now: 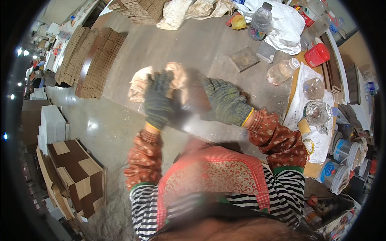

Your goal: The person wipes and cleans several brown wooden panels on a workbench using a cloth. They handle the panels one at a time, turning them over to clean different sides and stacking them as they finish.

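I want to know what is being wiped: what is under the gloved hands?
The left hand grips a pale rag. The right hand rests on a dark, blurred wood piece on the grey table. The gloves hide the rest of the piece.

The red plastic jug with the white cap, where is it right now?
The red plastic jug stands at the upper right of the head view, on the far right side of the grey worktable, just right of a clear plastic bottle lying down.

Brown/tan checkered box (76,176) lower left; white boxes (52,122) stacked behind it.
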`<act>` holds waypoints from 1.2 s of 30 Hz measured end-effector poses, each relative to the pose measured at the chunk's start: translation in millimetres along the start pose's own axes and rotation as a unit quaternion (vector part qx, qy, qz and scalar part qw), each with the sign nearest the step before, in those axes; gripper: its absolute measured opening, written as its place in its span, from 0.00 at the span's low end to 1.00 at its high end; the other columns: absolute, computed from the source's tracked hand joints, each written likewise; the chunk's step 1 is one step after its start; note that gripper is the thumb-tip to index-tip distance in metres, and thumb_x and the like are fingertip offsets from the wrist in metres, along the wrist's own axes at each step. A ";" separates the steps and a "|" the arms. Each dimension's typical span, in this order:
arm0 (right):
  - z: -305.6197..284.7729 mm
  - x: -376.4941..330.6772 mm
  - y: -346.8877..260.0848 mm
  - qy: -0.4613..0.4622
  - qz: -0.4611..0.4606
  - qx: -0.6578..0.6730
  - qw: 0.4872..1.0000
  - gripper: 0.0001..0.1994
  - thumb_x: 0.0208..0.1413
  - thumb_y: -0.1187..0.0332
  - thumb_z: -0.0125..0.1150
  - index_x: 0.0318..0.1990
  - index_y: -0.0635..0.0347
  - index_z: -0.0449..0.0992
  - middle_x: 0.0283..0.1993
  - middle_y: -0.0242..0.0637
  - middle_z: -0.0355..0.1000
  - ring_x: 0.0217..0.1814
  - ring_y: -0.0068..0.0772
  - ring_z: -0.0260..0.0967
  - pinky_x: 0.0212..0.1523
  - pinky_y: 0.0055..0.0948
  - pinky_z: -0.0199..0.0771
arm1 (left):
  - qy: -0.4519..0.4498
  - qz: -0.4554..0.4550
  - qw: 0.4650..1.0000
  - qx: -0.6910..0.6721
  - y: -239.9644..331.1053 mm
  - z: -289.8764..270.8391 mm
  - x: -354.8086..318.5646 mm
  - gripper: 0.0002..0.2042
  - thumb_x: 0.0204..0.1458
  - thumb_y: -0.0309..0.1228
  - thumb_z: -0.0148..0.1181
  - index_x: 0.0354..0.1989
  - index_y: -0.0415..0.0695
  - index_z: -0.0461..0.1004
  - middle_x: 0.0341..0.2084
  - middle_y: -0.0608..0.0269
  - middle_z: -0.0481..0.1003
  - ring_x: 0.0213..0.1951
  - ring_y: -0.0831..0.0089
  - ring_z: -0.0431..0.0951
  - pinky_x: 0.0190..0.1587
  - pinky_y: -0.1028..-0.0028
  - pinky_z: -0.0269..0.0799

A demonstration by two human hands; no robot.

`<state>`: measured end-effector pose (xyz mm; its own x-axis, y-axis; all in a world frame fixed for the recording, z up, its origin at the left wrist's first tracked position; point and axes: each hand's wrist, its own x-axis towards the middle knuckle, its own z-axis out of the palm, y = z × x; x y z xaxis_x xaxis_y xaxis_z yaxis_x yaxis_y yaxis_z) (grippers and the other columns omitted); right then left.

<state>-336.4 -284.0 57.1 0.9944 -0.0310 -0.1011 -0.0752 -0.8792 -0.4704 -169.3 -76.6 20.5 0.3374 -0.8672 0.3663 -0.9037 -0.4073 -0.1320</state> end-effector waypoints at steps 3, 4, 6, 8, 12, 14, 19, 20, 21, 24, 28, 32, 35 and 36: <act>-3.4 -0.6 0.4 -0.032 0.029 0.011 0.999 0.58 0.43 0.42 0.74 0.75 0.68 0.50 0.66 0.56 0.65 0.69 0.56 0.64 0.69 0.49 0.62 | -0.015 -0.018 0.997 -0.075 11.8 -0.2 -9.8 0.20 0.62 0.30 0.53 0.63 0.43 0.70 0.67 0.45 0.68 0.70 0.46 0.65 0.76 0.47 0.49; -3.1 -1.2 1.2 -0.031 0.024 0.006 0.999 0.59 0.43 0.42 0.74 0.75 0.68 0.49 0.66 0.56 0.65 0.69 0.56 0.64 0.69 0.49 0.62 | -0.015 0.003 0.994 -0.105 1.2 -0.6 -12.5 0.21 0.62 0.31 0.53 0.64 0.43 0.70 0.66 0.45 0.69 0.70 0.47 0.65 0.76 0.49 0.49; -0.6 -2.8 3.0 0.001 -0.008 0.007 1.000 0.60 0.42 0.44 0.76 0.76 0.68 0.47 0.67 0.57 0.64 0.68 0.56 0.64 0.69 0.48 0.62 | -0.011 0.009 0.994 -0.111 -38.9 -0.6 -14.3 0.22 0.63 0.32 0.53 0.66 0.42 0.69 0.64 0.46 0.71 0.68 0.47 0.68 0.75 0.49 0.50; 3.1 -3.6 5.4 -0.005 -0.008 -0.007 1.000 0.61 0.43 0.44 0.76 0.76 0.69 0.46 0.67 0.58 0.64 0.68 0.56 0.64 0.70 0.48 0.61 | -0.026 -0.068 0.993 -0.095 -73.0 5.3 -20.4 0.21 0.65 0.35 0.52 0.64 0.40 0.70 0.62 0.45 0.72 0.64 0.46 0.72 0.70 0.49 0.59; 13.3 -5.5 10.9 0.086 -0.052 -0.039 0.994 0.57 0.40 0.50 0.77 0.73 0.72 0.51 0.54 0.53 0.72 0.57 0.52 0.72 0.59 0.48 0.71 | -0.074 -0.404 0.884 -0.224 -117.6 24.8 -27.0 0.19 0.67 0.37 0.49 0.57 0.36 0.74 0.53 0.45 0.78 0.55 0.46 0.78 0.58 0.61 0.73; 17.2 -6.3 12.9 0.113 -0.067 -0.017 0.991 0.56 0.40 0.50 0.77 0.72 0.72 0.52 0.54 0.53 0.72 0.55 0.51 0.73 0.58 0.47 0.72 | 0.072 -0.310 0.924 -0.212 -137.1 17.0 -29.9 0.17 0.67 0.37 0.50 0.53 0.38 0.75 0.52 0.49 0.78 0.48 0.50 0.81 0.53 0.61 0.76; 14.5 -2.6 12.0 0.071 -0.053 0.002 0.996 0.56 0.42 0.49 0.76 0.73 0.72 0.51 0.56 0.55 0.71 0.57 0.53 0.72 0.59 0.48 0.70 | 0.208 -0.389 0.773 -0.455 -88.1 -29.4 -43.7 0.14 0.67 0.29 0.51 0.59 0.41 0.72 0.50 0.60 0.76 0.53 0.70 0.75 0.59 0.61 0.72; 12.9 -1.8 10.8 0.044 -0.049 -0.003 0.998 0.57 0.43 0.46 0.74 0.74 0.71 0.49 0.60 0.57 0.69 0.60 0.54 0.70 0.63 0.48 0.67 | 0.117 -0.316 0.870 -0.360 -59.9 -27.6 -36.6 0.17 0.65 0.29 0.53 0.62 0.41 0.70 0.57 0.57 0.72 0.59 0.65 0.71 0.65 0.59 0.65; 11.3 -0.8 9.6 0.018 -0.046 -0.009 0.999 0.58 0.45 0.43 0.73 0.75 0.71 0.48 0.63 0.59 0.68 0.63 0.55 0.68 0.66 0.49 0.65 | 0.059 -0.173 0.963 -0.197 -32.5 -26.0 -30.5 0.21 0.64 0.28 0.54 0.65 0.42 0.68 0.63 0.53 0.68 0.65 0.60 0.68 0.70 0.57 0.58; 6.1 -0.4 8.0 0.047 -0.028 0.031 0.998 0.58 0.46 0.44 0.73 0.75 0.71 0.48 0.63 0.58 0.68 0.62 0.55 0.68 0.64 0.49 0.66 | -0.025 -0.067 0.978 -0.194 27.0 -6.3 -15.8 0.23 0.55 0.28 0.60 0.61 0.44 0.73 0.63 0.52 0.73 0.71 0.53 0.65 0.78 0.51 0.40; 5.8 -2.9 10.0 0.026 -0.044 -0.022 0.998 0.59 0.45 0.44 0.74 0.75 0.71 0.47 0.64 0.58 0.67 0.63 0.56 0.67 0.66 0.49 0.64 | 0.025 -0.149 0.976 -0.160 -45.9 9.1 -25.6 0.24 0.55 0.28 0.59 0.63 0.44 0.71 0.62 0.49 0.72 0.65 0.53 0.71 0.70 0.55 0.59; 10.9 -4.5 9.6 0.116 -0.063 0.002 0.991 0.55 0.38 0.51 0.78 0.71 0.70 0.53 0.51 0.53 0.73 0.53 0.53 0.74 0.56 0.48 0.72 | 0.046 -0.393 0.905 -0.154 -122.1 5.3 -68.1 0.17 0.61 0.32 0.55 0.56 0.40 0.74 0.48 0.51 0.79 0.46 0.59 0.80 0.46 0.63 0.77; 10.0 -0.1 8.1 0.067 -0.036 -0.004 0.997 0.56 0.41 0.48 0.76 0.72 0.70 0.52 0.55 0.54 0.72 0.57 0.53 0.71 0.60 0.48 0.69 | 0.291 -0.440 0.811 -0.253 -82.6 -11.1 -97.3 0.18 0.66 0.39 0.53 0.52 0.36 0.76 0.36 0.55 0.80 0.38 0.64 0.80 0.40 0.68 0.76; 8.9 1.5 7.5 0.029 -0.026 -0.011 0.999 0.57 0.44 0.46 0.75 0.74 0.69 0.50 0.59 0.55 0.70 0.61 0.54 0.69 0.63 0.48 0.66 | 0.319 -0.427 0.806 -0.257 -58.0 -14.4 -101.8 0.19 0.66 0.39 0.52 0.56 0.37 0.74 0.43 0.54 0.78 0.44 0.62 0.78 0.45 0.65 0.75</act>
<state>-336.2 -286.4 45.7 0.9996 -0.0120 -0.0263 -0.0226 -0.8907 -0.4539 -155.1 39.4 4.1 0.8384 0.0573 0.5420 -0.4589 -0.4621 0.7588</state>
